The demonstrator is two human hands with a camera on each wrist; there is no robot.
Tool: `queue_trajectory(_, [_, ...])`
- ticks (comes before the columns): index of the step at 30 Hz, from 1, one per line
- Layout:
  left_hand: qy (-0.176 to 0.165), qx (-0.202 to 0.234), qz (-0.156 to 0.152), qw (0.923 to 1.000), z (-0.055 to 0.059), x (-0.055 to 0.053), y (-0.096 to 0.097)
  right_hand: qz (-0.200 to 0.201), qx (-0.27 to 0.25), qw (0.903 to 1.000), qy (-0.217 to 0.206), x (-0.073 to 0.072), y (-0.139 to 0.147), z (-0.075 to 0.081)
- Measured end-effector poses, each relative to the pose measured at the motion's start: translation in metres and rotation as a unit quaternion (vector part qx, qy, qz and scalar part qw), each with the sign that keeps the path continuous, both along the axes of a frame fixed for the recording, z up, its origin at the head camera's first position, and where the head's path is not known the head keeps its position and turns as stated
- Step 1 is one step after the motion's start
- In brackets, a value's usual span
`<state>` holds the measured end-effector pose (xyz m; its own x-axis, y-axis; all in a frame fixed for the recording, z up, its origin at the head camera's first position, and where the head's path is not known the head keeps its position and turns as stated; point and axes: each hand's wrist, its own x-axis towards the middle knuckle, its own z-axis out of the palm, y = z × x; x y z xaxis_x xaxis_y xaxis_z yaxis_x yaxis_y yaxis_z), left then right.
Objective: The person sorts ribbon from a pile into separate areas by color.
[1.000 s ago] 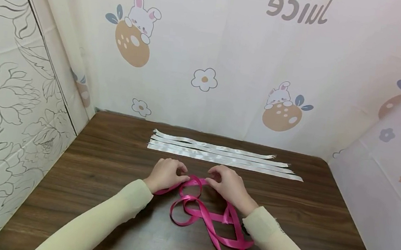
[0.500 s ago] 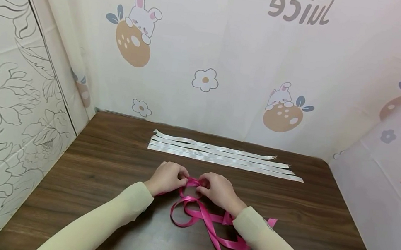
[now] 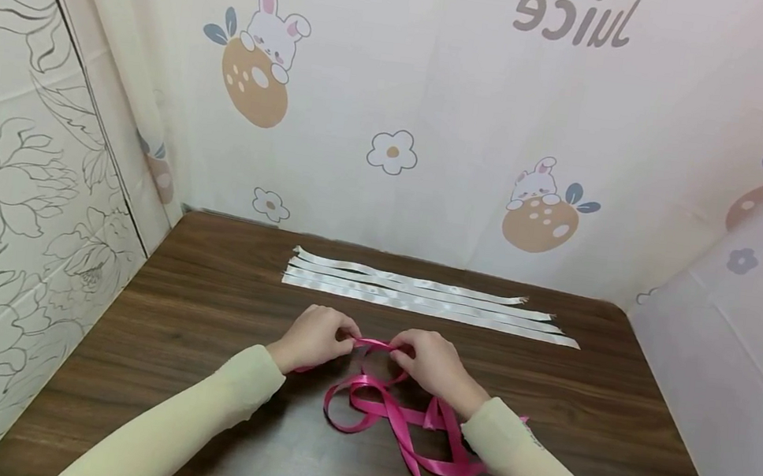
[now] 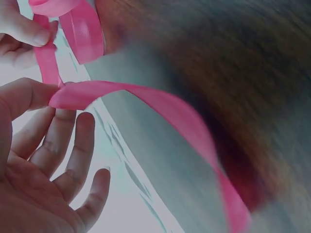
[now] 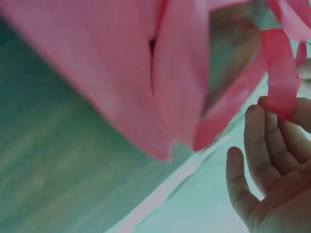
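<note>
A long pink satin ribbon (image 3: 406, 432) lies in loose loops on the table, mostly in front of and under my right forearm. My left hand (image 3: 316, 339) pinches one stretch of it between thumb and forefinger. In the left wrist view, a loose length of ribbon (image 4: 170, 107) curves away from that pinch while the other fingers spread apart. My right hand (image 3: 433, 363) pinches the same ribbon a short way to the right, so a short straight span runs between both hands. In the right wrist view, ribbon (image 5: 282, 73) passes down to the right thumb and fingers.
Several white ribbon strips (image 3: 417, 298) lie side by side beyond my hands, near the back of the brown wooden table (image 3: 205, 280). A printed curtain (image 3: 402, 74) hangs behind the table, and a flower-patterned panel (image 3: 16, 185) stands at the left.
The hands came closer together half a second ago, then the right hand drew back to the right. The ribbon between them is now pulled into a straight span, with a loop hanging below.
</note>
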<state>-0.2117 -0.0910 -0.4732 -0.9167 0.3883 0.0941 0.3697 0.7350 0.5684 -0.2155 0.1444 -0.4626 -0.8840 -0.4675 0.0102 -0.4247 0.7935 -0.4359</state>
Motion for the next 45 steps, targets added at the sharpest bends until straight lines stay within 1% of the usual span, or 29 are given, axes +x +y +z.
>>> queue_trajectory(4, [0.012, -0.003, -0.014, 0.9998, 0.006, 0.002, -0.004, 0.010, -0.003, 0.9999, 0.004, 0.003, 0.012, 0.013])
queue_trajectory(8, [0.028, -0.004, -0.026, 0.9993, 0.011, 0.003, -0.008, 0.011, -0.001, 0.9999, -0.006, 0.007, 0.023, 0.025])
queue_trajectory(11, [0.039, 0.001, -0.031, 0.9988, 0.015, 0.004, -0.011, 0.012, -0.001, 0.9999, -0.005, 0.009, 0.031, 0.033])
queue_trajectory(13, [0.039, 0.007, -0.032, 0.9987, 0.018, 0.005, -0.014, 0.010, -0.007, 0.9999, -0.007, 0.009, 0.036, 0.037])
queue_trajectory(20, [0.026, 0.028, -0.030, 0.9988, 0.029, 0.005, -0.029, -0.007, -0.029, 0.9994, -0.018, 0.008, 0.058, 0.052])
queue_trajectory(24, [0.022, 0.052, -0.024, 0.9981, 0.032, 0.005, -0.039, -0.015, -0.037, 0.9992, -0.011, 0.007, 0.070, 0.059])
queue_trajectory(29, [0.007, 0.088, -0.012, 0.9960, 0.034, 0.006, -0.049, -0.022, -0.041, 0.9989, -0.005, 0.007, 0.081, 0.065])
queue_trajectory(35, [-0.035, 0.137, 0.002, 0.9900, 0.037, 0.006, -0.059, -0.021, -0.040, 0.9990, -0.004, 0.008, 0.086, 0.067])
queue_trajectory(39, [-0.061, 0.164, 0.005, 0.9847, 0.040, 0.006, -0.067, -0.017, -0.046, 0.9988, -0.006, 0.009, 0.088, 0.071])
queue_trajectory(42, [-0.066, 0.172, 0.014, 0.9828, 0.042, 0.005, -0.074, -0.015, -0.051, 0.9986, -0.006, 0.009, 0.092, 0.073])
queue_trajectory(45, [-0.062, 0.169, 0.035, 0.9830, 0.043, 0.005, -0.082, -0.019, -0.051, 0.9985, -0.001, 0.009, 0.097, 0.074])
